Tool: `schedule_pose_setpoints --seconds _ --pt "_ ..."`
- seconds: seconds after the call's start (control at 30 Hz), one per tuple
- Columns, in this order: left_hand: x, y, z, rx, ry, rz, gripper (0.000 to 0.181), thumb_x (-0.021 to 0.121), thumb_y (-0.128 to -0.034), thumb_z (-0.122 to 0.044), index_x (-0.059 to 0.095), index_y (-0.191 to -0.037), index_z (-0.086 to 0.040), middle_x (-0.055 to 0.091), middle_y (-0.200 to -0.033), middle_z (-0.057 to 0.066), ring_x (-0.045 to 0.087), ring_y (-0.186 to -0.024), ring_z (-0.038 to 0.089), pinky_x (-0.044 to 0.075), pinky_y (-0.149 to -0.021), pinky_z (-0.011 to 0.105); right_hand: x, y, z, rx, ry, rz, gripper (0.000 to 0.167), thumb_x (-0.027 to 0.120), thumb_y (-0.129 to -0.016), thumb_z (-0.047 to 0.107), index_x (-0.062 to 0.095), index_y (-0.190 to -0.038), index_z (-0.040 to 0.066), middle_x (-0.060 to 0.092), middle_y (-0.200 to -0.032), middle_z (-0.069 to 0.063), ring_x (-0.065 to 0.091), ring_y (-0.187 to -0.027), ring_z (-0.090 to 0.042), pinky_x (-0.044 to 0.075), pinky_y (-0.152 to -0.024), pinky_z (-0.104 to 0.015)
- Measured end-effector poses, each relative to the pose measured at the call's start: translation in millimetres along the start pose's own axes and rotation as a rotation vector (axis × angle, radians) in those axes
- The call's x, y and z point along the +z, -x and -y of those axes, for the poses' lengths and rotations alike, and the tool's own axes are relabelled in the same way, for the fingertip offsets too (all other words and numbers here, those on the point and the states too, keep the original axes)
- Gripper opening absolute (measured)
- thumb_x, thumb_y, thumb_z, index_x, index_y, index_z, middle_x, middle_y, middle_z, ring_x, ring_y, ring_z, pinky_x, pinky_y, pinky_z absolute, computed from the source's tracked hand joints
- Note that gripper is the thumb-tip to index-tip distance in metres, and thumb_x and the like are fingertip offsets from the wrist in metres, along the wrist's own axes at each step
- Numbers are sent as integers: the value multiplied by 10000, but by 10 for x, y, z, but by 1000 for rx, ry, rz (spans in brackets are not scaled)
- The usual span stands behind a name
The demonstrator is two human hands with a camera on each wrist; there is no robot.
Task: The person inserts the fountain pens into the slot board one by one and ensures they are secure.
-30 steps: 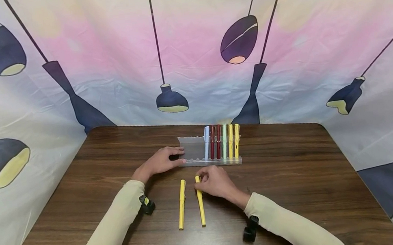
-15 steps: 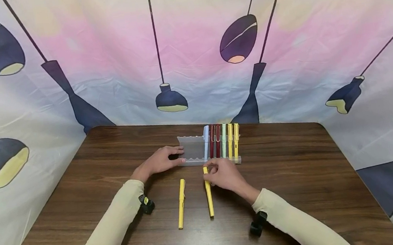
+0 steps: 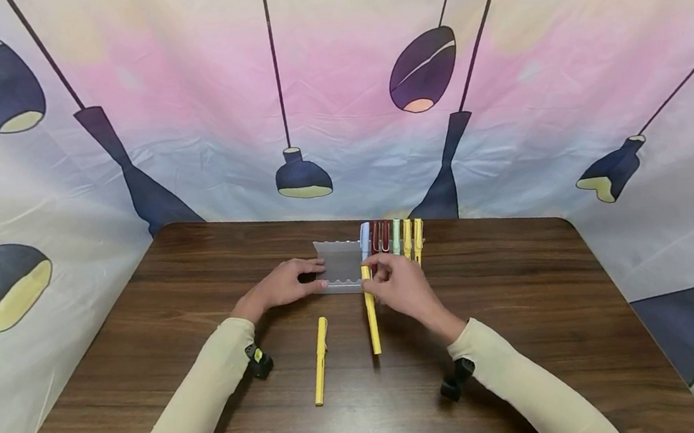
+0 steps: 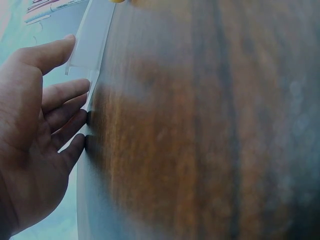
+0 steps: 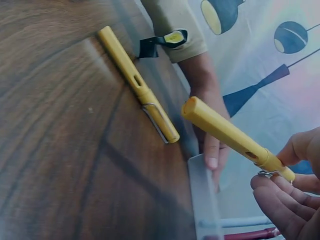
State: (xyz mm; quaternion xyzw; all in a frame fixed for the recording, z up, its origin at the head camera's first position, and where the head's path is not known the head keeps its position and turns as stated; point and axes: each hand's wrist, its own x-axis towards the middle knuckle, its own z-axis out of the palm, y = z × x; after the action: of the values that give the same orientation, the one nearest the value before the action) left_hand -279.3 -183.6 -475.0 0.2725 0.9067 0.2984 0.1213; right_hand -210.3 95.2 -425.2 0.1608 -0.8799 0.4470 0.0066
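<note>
A clear plastic pen rack (image 3: 339, 264) stands toward the back of the table. My left hand (image 3: 285, 285) holds its left end, thumb at the front lip (image 4: 90, 45) and fingers along the side. Between thumb and fingers my right hand (image 3: 405, 287) pinches a yellow pen (image 3: 374, 329) by its capped, clip end. That pen is raised in front of the rack, its other end toward me. A second yellow pen (image 3: 321, 363) lies on the table to its left. The right hand partly hides the rack's front and the pens in it.
The rack's right part carries a light blue pen (image 3: 364, 236), two dark red pens (image 3: 374, 232), a pale green pen (image 3: 396, 231) and two yellow pens (image 3: 418, 234). A printed cloth (image 3: 211, 117) hangs behind the brown wooden table (image 3: 511, 283).
My right hand has lifted the yellow pen off the table and carried it forward and a little right, up to the rack. The left hand and the other loose pen stay put.
</note>
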Motion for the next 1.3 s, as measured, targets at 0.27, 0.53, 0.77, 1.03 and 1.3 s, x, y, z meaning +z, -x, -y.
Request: schedule_pose_setpoints --seconds 0.27,0.53,0.77,1.03,1.3 --pt "8 9 -9 -7 -4 8 583 621 -1011 -457 589 -1447 -70 461 -1576 105 372 -1482 351 338 -1180 550 -47 -60 113 -17 -10 -24 359 744 -897 140 724 -1249 74 654 -660 40 604 -548 -132 449 -553 -290" --pt "21 11 -8 -11 -3 8 592 615 -1011 -468 585 -1451 -74 462 -1576 101 378 -1481 344 342 -1179 545 -68 -151 121 -93 -12 -98 361 730 -925 151 727 -1283 102 701 -725 45 617 -528 -119 498 -530 -290" --pt "21 17 -15 -9 -1 8 598 616 -1011 -468 580 -1455 -70 458 -1578 103 379 -1481 345 343 -1179 547 -78 -228 118 -131 -15 -167 353 720 -946 162 720 -1298 141 706 -791 24 636 -587 -124 469 -525 -270" --pt "-4 27 -56 -12 -7 11 590 617 -1013 -458 581 -1454 -67 459 -1576 108 385 -1476 349 347 -1176 548 -71 -311 84 -150 -68 -249 392 717 -960 201 692 -1351 196 705 -871 -1 621 -558 -149 419 -478 -289" --pt "-23 36 -68 -3 -1 5 584 622 -1014 -436 580 -1449 -49 464 -1570 126 391 -1471 361 349 -1172 555 -47 -425 69 -161 -52 -287 413 745 -952 228 686 -1359 183 761 -941 -26 708 -713 -118 496 -543 -310"
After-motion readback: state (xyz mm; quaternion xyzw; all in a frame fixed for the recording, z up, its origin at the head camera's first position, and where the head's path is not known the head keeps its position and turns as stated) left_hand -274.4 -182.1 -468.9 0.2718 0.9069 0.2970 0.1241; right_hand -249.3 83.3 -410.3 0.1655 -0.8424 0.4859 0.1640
